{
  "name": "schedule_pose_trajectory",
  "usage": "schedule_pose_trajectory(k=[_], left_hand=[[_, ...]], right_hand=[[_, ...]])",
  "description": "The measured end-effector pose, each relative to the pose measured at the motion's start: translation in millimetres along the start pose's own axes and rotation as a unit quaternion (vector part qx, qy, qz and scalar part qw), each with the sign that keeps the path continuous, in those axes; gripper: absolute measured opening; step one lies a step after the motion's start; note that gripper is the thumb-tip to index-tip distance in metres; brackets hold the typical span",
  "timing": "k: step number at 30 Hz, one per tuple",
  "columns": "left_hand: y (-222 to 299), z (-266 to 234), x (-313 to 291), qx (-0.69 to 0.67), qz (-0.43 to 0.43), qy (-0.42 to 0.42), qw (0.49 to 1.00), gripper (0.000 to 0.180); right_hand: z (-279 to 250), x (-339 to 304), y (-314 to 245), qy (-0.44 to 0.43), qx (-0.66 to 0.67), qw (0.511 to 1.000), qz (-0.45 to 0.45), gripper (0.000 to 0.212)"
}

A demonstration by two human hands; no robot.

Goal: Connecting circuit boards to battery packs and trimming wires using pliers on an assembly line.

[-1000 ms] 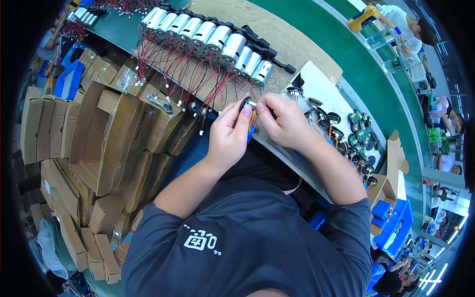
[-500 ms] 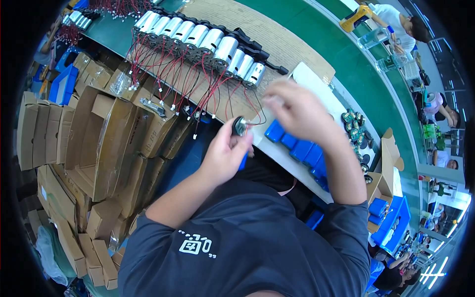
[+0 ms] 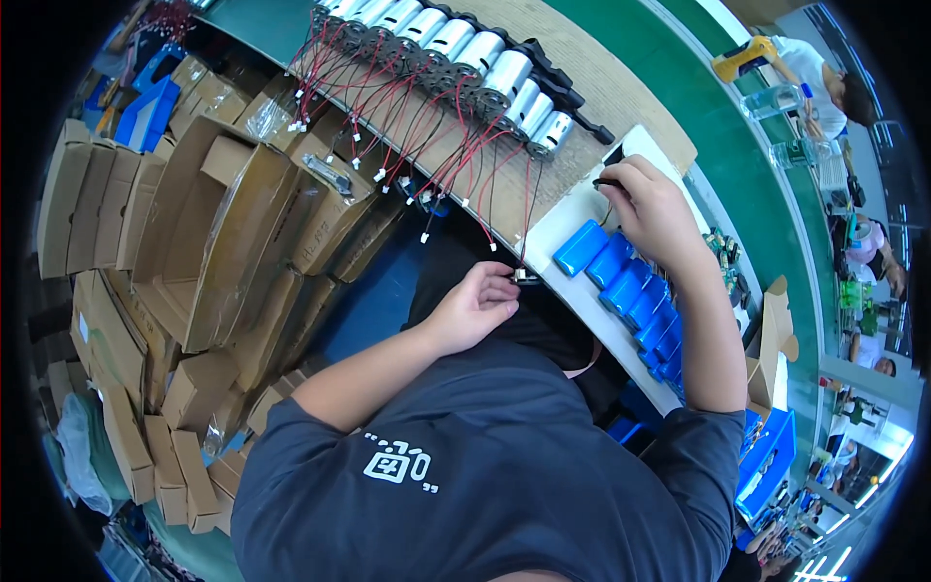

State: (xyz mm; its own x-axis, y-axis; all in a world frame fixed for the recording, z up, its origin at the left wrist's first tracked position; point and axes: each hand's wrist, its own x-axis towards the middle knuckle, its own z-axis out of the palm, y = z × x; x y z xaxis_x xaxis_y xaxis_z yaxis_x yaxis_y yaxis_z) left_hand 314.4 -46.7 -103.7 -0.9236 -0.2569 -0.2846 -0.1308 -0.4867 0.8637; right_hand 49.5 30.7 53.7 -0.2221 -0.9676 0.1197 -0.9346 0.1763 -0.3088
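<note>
My left hand (image 3: 477, 308) is in front of the bench edge with its fingers curled. A small dark part with a white connector (image 3: 524, 275) sits at its fingertips, and a thin red wire runs up from it toward the bench. Over the white board (image 3: 561, 215), my right hand (image 3: 652, 209) is closed in a pinch on a small black piece (image 3: 608, 182) whose kind I cannot make out. To the left of that hand stands a row of silver motors (image 3: 450, 41) with red and black wires and white plugs. Blue battery packs (image 3: 621, 289) lie below my right hand.
Green circuit boards (image 3: 722, 250) are partly hidden behind my right forearm. Open cardboard boxes (image 3: 208, 242) are stacked at the left. A blue bin (image 3: 771, 464) and a carton (image 3: 773, 335) stand at the right. Across the green bench, a person handles a yellow tool (image 3: 743, 58).
My right hand has moved right, over the white board. My left hand has moved slightly right and down; its round board is now mostly hidden. The whole view has shifted.
</note>
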Motion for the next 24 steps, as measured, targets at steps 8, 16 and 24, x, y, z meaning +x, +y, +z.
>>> schedule_pose_trajectory(k=[8, 16, 24], left_hand=[[-10.8, -36.5, 24.0, 0.045, 0.073, 0.085, 0.993, 0.038], [10.3, -58.3, 9.1, 0.21, 0.004, 0.088, 0.974, 0.026], [69.8, 15.4, -41.3, 0.001, 0.364, 0.141, 0.921, 0.033]], right_hand=[[-11.5, -5.8, -27.2, 0.032, 0.325, 0.942, 0.075, 0.01], [-11.4, -23.7, -68.5, 0.028, 0.511, 0.852, 0.108, 0.01], [44.4, -28.3, -148.0, -0.002, 0.425, 0.904, 0.047, 0.009]])
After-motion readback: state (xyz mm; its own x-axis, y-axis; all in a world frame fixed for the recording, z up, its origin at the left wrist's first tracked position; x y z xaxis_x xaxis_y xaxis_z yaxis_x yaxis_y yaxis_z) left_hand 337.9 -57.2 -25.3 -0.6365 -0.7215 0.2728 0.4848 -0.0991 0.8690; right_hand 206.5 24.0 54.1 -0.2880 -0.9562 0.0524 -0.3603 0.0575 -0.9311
